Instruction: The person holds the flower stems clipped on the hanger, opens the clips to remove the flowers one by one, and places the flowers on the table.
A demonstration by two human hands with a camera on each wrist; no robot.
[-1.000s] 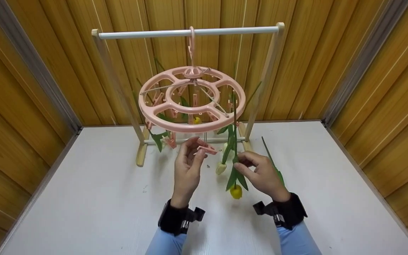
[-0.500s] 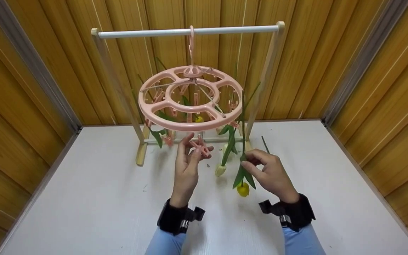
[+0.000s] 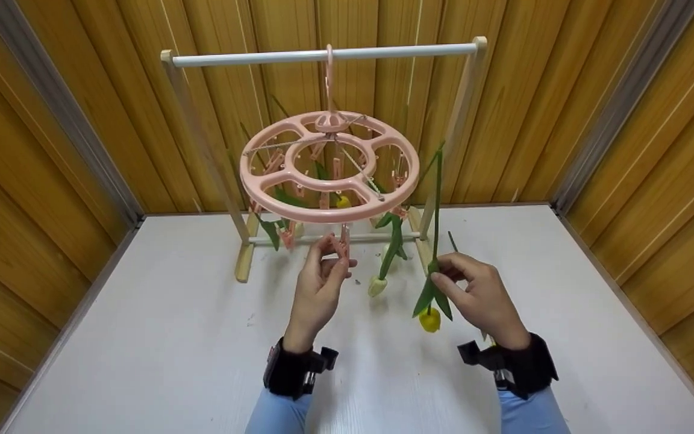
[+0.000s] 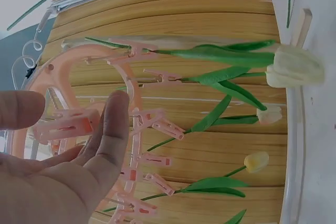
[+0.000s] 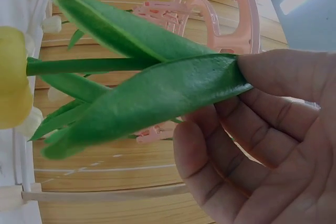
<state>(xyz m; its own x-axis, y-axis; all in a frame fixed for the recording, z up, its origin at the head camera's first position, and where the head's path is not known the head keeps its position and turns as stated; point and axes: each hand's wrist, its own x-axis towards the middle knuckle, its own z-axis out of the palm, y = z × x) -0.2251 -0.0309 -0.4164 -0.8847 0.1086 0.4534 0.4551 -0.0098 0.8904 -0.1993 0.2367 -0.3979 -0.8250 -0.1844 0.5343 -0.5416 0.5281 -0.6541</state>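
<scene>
My left hand (image 3: 317, 289) pinches a pink clothespin (image 3: 342, 242) that hangs below the front rim of a round pink drying hanger (image 3: 299, 212). In the left wrist view that clothespin (image 4: 65, 127) sits between thumb and fingers. Right of the hanger, my right hand (image 3: 473, 289) holds a yellow tulip (image 3: 429, 319) head down, its green stem pointing up. The right wrist view shows thumb and fingers gripping the base of its leaves (image 5: 157, 95). A white tulip (image 3: 377, 286) hangs from the hanger between the hands.
The hanger hooks onto a white rod (image 3: 238, 59) of a wooden stand (image 3: 243, 259). Other clothespins hold several tulips, such as a white one (image 4: 294, 66). Another stem (image 3: 452, 241) lies on the white table (image 3: 172, 337), partly behind my right hand. Wood-patterned walls (image 3: 214, 120) surround the table.
My right hand has moved to the right with the yellow tulip, its stem now clear of the hanger rim. The clothespin in my left hand has turned from nearly level to upright.
</scene>
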